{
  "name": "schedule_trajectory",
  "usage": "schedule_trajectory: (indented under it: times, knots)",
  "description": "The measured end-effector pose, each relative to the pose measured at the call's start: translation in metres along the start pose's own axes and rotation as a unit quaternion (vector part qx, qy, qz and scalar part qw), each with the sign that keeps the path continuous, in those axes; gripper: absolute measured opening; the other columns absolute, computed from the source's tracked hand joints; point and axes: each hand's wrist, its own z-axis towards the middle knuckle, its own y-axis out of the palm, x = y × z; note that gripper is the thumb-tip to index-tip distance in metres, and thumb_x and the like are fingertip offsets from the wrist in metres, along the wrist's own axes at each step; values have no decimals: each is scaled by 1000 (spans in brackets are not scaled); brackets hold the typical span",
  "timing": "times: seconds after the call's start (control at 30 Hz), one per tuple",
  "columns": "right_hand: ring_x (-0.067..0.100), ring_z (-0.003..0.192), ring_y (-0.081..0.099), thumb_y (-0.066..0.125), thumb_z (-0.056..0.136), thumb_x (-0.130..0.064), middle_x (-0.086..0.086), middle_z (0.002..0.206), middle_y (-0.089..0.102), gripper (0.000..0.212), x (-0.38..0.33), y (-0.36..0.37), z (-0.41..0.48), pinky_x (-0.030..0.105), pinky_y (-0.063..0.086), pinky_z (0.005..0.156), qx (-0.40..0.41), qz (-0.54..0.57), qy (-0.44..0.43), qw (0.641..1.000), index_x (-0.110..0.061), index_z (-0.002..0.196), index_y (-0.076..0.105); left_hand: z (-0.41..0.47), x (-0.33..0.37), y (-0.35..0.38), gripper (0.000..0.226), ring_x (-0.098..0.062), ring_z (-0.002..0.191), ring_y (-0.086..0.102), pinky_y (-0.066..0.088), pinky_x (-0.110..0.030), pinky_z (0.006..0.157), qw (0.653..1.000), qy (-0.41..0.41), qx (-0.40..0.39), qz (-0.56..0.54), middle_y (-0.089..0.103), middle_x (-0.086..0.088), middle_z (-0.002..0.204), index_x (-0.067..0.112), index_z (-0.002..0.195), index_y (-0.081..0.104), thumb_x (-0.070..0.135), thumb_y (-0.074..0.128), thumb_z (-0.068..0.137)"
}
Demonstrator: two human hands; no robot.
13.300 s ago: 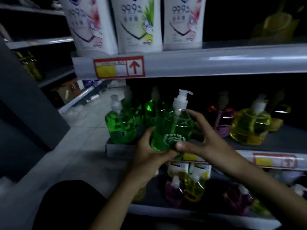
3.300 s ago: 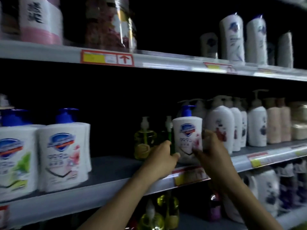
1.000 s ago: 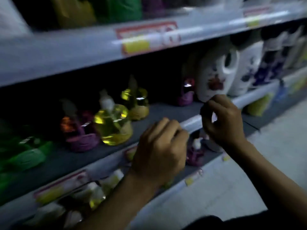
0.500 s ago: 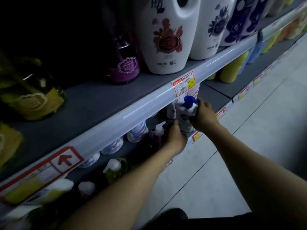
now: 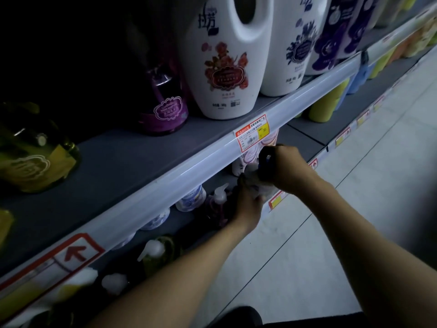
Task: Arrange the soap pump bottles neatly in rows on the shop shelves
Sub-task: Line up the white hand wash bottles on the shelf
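now down at the low shelf (image 5: 305,136), no longer up high. right hand (image 5: 282,168) wrapped over the blue pump top, left hand (image 5: 248,202) cupping the white bottle (image 5: 254,179) near the front edge. probably lining it up.

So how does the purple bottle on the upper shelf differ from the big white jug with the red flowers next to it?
The purple bottle is much shorter than the white jug. The bottle is dark and see-through, with light glinting on its shoulder; the jug is opaque white. The jug has a cut-out handle hole, which the purple bottle lacks. The bottle stands further back, the jug nearer the edge. Both stand upright on the same grey shelf, untouched by either hand.
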Motion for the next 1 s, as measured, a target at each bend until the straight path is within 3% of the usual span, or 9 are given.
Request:
schedule_trajectory:
  times: [0.07, 0.13, 0.2, 0.33, 0.43, 0.6, 0.73, 0.87, 1.0]
  knots:
    - [23, 83, 61, 72, 71, -19, 3, 90, 65, 17, -9, -22, -12, 28, 48, 72, -27, 4, -43, 999, -23, 86, 65, -11, 3, -7, 42, -19, 89, 59, 47, -27, 75, 997, 7, -38, -72, 62, -15, 106, 8, 119, 51, 11, 67, 80]
    - [15, 79, 60, 75, 68, -20, -4, 86, 66, 25, -16, -42, -29, 21, 46, 71, -48, 21, -63, 997, -23, 92, 69, -31, -1, -12, 34, -3, 66, 57, 47, -24, 62, 991, 15, -54, -121, 63, 0, 86, 20, 100, 55, 14, 72, 70]
    - [2, 71, 57, 77, 67, -20, -12, 80, 63, 23, -31, -61, -46, 5, 40, 60, -66, 46, -77, 994, -26, 89, 71, -55, 2, -24, 37, 0, 63, 57, 45, -19, 53, 980, -1, -122, -155, 65, 3, 85, 15, 100, 56, 11, 79, 72]
    - [0, 68, 60, 82, 62, -25, -10, 78, 67, 23, -65, -91, -80, 14, 47, 61, -36, 124, -101, 986, -31, 83, 73, -101, 27, -73, 42, -8, 73, 64, 47, -18, 53, 972, -1, -138, -189, 70, 0, 94, 7, 107, 57, 8, 81, 73]
    - [2, 76, 64, 83, 65, -36, -9, 88, 67, 38, -102, -112, -106, 21, 52, 70, -14, 168, -131, 977, -32, 100, 70, -139, 52, -121, 40, -8, 88, 69, 53, -19, 70, 978, 58, -82, -185, 74, 3, 95, 5, 106, 64, 4, 82, 70]
    - [4, 69, 63, 80, 64, -45, -12, 103, 65, 61, -174, -144, -165, 27, 54, 72, 45, 203, -239, 948, -37, 121, 59, -219, 88, -215, 47, -1, 89, 68, 58, -25, 73, 984, 121, 70, -111, 73, 17, 93, 29, 97, 64, 48, 81, 58]
    - [7, 85, 66, 71, 66, -63, -10, 99, 68, 62, -230, -145, -203, 37, 55, 79, 62, 277, -326, 902, -40, 122, 54, -279, 110, -297, 50, -6, 84, 70, 59, -34, 72, 970, 154, 177, -68, 74, 9, 89, 25, 97, 66, 50, 84, 57]
    - [12, 97, 67, 63, 82, -43, -9, 110, 68, 44, -293, -130, -228, 40, 54, 82, 53, 323, -452, 830, -33, 124, 53, -323, 136, -377, 52, 4, 78, 67, 54, -21, 64, 922, 198, 330, 44, 72, 16, 80, 29, 85, 65, 63, 81, 49]
    - [3, 94, 65, 62, 86, -21, -18, 113, 65, 45, -355, -128, -231, 20, 52, 74, 98, 348, -517, 775, -33, 127, 49, -350, 166, -440, 47, 14, 85, 62, 50, -10, 68, 895, 232, 360, 124, 65, 32, 87, 39, 101, 58, 59, 75, 62]
